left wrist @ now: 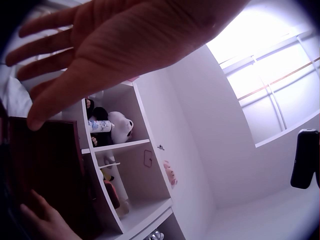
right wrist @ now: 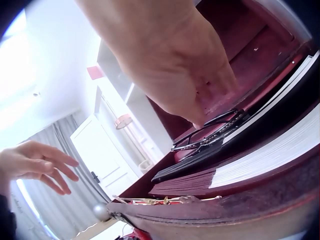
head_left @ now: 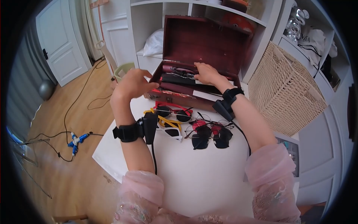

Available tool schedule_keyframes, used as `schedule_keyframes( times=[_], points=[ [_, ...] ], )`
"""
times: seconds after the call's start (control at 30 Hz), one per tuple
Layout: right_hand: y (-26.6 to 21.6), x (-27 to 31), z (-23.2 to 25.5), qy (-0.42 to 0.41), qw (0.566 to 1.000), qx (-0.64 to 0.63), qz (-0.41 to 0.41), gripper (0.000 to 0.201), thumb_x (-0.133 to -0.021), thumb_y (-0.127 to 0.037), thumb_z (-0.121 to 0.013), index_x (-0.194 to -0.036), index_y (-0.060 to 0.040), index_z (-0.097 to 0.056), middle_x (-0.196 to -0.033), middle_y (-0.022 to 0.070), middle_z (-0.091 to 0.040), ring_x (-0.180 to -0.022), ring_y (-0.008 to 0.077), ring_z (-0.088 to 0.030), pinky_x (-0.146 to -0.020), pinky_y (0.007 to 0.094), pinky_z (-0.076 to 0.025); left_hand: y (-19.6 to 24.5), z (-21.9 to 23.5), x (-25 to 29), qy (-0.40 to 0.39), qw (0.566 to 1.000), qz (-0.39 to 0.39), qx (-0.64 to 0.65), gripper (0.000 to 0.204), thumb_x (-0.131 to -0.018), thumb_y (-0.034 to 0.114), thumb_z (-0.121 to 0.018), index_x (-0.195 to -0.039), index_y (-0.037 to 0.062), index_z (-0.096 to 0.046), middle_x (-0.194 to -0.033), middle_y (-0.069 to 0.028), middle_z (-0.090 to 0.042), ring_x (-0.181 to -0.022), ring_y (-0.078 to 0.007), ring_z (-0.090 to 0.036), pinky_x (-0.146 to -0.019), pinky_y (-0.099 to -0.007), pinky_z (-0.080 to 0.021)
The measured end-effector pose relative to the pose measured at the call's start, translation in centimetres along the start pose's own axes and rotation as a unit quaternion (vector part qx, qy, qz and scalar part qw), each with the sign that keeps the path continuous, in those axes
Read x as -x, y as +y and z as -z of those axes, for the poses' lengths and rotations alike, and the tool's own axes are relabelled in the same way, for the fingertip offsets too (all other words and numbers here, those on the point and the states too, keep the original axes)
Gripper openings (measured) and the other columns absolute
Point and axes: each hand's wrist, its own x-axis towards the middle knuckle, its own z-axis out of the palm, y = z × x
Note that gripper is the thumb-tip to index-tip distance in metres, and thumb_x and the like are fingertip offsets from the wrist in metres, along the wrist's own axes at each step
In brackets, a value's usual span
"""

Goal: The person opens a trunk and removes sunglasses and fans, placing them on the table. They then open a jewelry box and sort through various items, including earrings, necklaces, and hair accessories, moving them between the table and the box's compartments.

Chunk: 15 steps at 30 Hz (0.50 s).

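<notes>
A dark red hinged box (head_left: 207, 41) stands with its lid up at the back of the white table. My right hand (head_left: 209, 74) reaches into it, with the thumb beside dark-framed glasses (right wrist: 220, 131) and the fingers (right wrist: 227, 80) extended downward. In front of those glasses lie a black folded fan (head_left: 179, 79) and a maroon folded fan (right wrist: 180, 186) with a white pleated part. My left hand (head_left: 130, 84) hovers by the box's left front corner, fingers spread and nothing held, as the left wrist view also shows.
Several sunglasses lie before the box: red-framed (head_left: 173, 112), white-framed (head_left: 172, 132) and black ones (head_left: 210, 141). A woven basket (head_left: 287, 89) stands at the right, white shelves (head_left: 147, 22) behind. A green bin (head_left: 125, 69) is beyond the table's left side, and cables cross the floor.
</notes>
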Motion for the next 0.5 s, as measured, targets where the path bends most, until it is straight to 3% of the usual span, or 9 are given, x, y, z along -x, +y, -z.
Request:
schedule_keyframes(
  times=[0.13, 0.27, 0.3, 0.33, 0.4, 0.43, 0.5],
  points=[
    [0.2, -1.3, -1.8, -0.050, 0.999, 0.006, -0.012, 0.061, -0.083, -0.024, -0.064, -0.134, -0.0037, -0.037, -0.129, 0.0174, -0.050, -0.121, 0.0322, -0.047, -0.098, 0.0419, -0.041, 0.2, -0.2, 0.1, 0.010, 1.000, 0.011, -0.002, 0.040, -0.072, 0.023, -0.073, -0.104, -0.0008, -0.066, -0.079, -0.0178, -0.068, -0.071, -0.0260, -0.066, -0.068, -0.0344, -0.052],
    [-0.3, -0.6, -1.5, -0.055, 0.997, 0.035, -0.044, 0.046, -0.077, -0.019, -0.069, -0.118, -0.0023, -0.055, -0.128, 0.0197, -0.050, -0.116, 0.0328, -0.052, -0.094, 0.0410, -0.045, 0.1, -0.2, 0.2, 0.010, 1.000, 0.010, -0.002, 0.039, -0.073, 0.024, -0.072, -0.102, -0.0008, -0.066, -0.082, -0.0176, -0.068, -0.072, -0.0258, -0.066, -0.068, -0.0347, -0.052],
    [-0.2, -0.3, -1.2, -0.021, 0.999, 0.043, -0.023, 0.033, -0.072, -0.015, -0.072, -0.101, -0.0015, -0.065, -0.117, 0.0212, -0.058, -0.107, 0.0332, -0.057, -0.088, 0.0405, -0.048, 0.0, -0.3, 0.1, 0.010, 1.000, 0.010, -0.002, 0.039, -0.073, 0.024, -0.072, -0.102, -0.0008, -0.066, -0.082, -0.0176, -0.068, -0.072, -0.0258, -0.066, -0.068, -0.0347, -0.052],
    [0.0, -0.2, -1.0, -0.022, 0.999, 0.042, -0.024, 0.033, -0.072, -0.015, -0.072, -0.101, -0.0015, -0.065, -0.117, 0.0212, -0.058, -0.107, 0.0332, -0.057, -0.088, 0.0405, -0.048, -0.1, -0.3, 0.0, 0.010, 1.000, 0.004, -0.002, 0.039, -0.073, 0.025, -0.072, -0.102, -0.0008, -0.066, -0.081, -0.0177, -0.068, -0.072, -0.0258, -0.066, -0.068, -0.0349, -0.052],
    [0.4, -0.1, -0.5, -0.006, 0.999, 0.047, -0.026, 0.033, -0.072, -0.017, -0.073, -0.101, -0.0054, -0.067, -0.100, 0.0176, -0.065, -0.097, 0.0327, -0.061, -0.084, 0.0412, -0.049, -0.1, -0.4, 0.0, 0.007, 1.000, -0.003, 0.000, 0.039, -0.074, 0.025, -0.072, -0.102, -0.0008, -0.066, -0.081, -0.0177, -0.068, -0.072, -0.0259, -0.066, -0.067, -0.0350, -0.052],
    [0.6, 0.2, -0.6, 0.036, 0.999, 0.038, -0.013, 0.026, -0.069, -0.015, -0.074, -0.092, -0.0040, -0.069, -0.089, 0.0174, -0.067, -0.091, 0.0326, -0.063, -0.081, 0.0416, -0.050, -0.1, -0.3, 0.0, 0.006, 1.000, -0.001, -0.001, 0.039, -0.074, 0.025, -0.072, -0.102, -0.0007, -0.066, -0.082, -0.0178, -0.068, -0.072, -0.0260, -0.066, -0.067, -0.0351, -0.052],
    [1.2, 0.4, -0.2, 0.020, 0.999, 0.026, -0.013, 0.025, -0.068, -0.013, -0.073, -0.091, -0.0032, -0.068, -0.092, 0.0187, -0.066, -0.093, 0.0333, -0.063, -0.081, 0.0414, -0.050, -0.1, -0.3, -0.1, 0.004, 1.000, 0.002, -0.001, 0.039, -0.074, 0.025, -0.072, -0.102, -0.0007, -0.066, -0.082, -0.0179, -0.068, -0.073, -0.0262, -0.066, -0.067, -0.0353, -0.052]
  ],
)
